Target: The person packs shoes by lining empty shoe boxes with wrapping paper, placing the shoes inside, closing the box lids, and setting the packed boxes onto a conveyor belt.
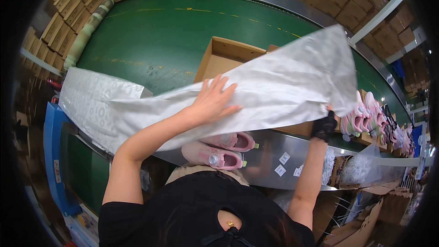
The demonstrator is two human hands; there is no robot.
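A long white sheet of wrapping paper [283, 80] stretches across the middle, its far right corner lifted. My left hand [213, 99] lies on it with fingers spread. At the sheet's near right edge, my right hand [324, 126], in a dark fingerless glove, is closed on the paper. The sheet's left end lies over a patterned pale stack of paper [87, 93]. Beneath the sheet, an open cardboard box [205, 61] shows only its far left part. Close to my body, a pair of pink shoes [215, 154] sits on the metal edge, partly covered by the sheet.
A green conveyor belt [151, 32] runs behind the box. Small white packets [284, 158] lie on the metal ledge [267, 174]. More pink shoes [361, 116] stand in a row at the right. Stacked cartons [73, 7] rise at the back left. A blue frame [57, 155] stands at the left.
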